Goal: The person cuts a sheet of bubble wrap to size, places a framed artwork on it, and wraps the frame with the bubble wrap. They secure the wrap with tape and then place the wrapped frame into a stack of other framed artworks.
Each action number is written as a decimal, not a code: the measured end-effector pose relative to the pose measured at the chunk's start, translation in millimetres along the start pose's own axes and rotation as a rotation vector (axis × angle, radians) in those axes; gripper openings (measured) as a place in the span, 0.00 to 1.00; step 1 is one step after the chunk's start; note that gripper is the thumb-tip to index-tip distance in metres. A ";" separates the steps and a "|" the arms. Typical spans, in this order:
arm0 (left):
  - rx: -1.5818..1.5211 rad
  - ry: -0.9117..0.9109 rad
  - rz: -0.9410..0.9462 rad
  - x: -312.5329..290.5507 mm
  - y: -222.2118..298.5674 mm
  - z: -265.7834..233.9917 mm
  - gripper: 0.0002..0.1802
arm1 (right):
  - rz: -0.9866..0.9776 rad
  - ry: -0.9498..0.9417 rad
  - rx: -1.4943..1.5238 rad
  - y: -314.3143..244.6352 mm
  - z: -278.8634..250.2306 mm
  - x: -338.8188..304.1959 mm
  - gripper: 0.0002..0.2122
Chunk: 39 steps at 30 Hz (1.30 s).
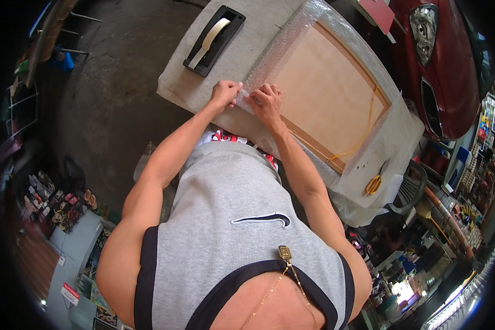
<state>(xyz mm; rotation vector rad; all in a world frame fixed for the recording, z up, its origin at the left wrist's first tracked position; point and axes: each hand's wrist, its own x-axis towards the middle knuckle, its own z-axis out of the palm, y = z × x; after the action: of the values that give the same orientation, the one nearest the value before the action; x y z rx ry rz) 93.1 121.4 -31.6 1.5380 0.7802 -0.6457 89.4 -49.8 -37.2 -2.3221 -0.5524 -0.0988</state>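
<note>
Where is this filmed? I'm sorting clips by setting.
Probably a garage-like workshop or shop. A red car is parked beside a cloth-covered work table holding a tape dispenser, and crowded goods shelves stand at the right.

your left hand (225, 92) and right hand (267, 102) meet on the near-left corner of the wrapped frame (324, 93) on the table (258, 38); tape dispenser (213, 39) far left, scissors (375, 183) right.
</note>
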 end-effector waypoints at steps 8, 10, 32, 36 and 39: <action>0.525 0.320 0.911 -17.1 -30.6 3.1 0.08 | 0.060 0.002 -0.003 -0.7 4.5 0.8 0.07; 0.602 0.325 0.912 -11.4 -30.5 3.4 0.08 | 0.065 0.009 -0.001 0.2 5.3 1.7 0.07; 0.303 0.027 0.124 15.6 -8.7 -16.2 0.14 | 1.005 0.059 0.950 -119.0 103.3 104.1 0.17; 0.219 0.030 0.165 16.8 -17.7 -12.3 0.14 | 0.973 0.165 1.039 -120.4 117.5 97.8 0.20; 0.184 0.036 0.188 16.9 -21.4 -12.2 0.15 | 0.864 0.086 0.475 -135.8 117.4 80.1 0.29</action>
<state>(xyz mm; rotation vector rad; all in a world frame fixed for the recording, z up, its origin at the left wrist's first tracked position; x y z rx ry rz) 86.2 136.2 -56.6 1.7711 0.6064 -0.5631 94.8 145.6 -16.4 -1.8889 0.4536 0.3080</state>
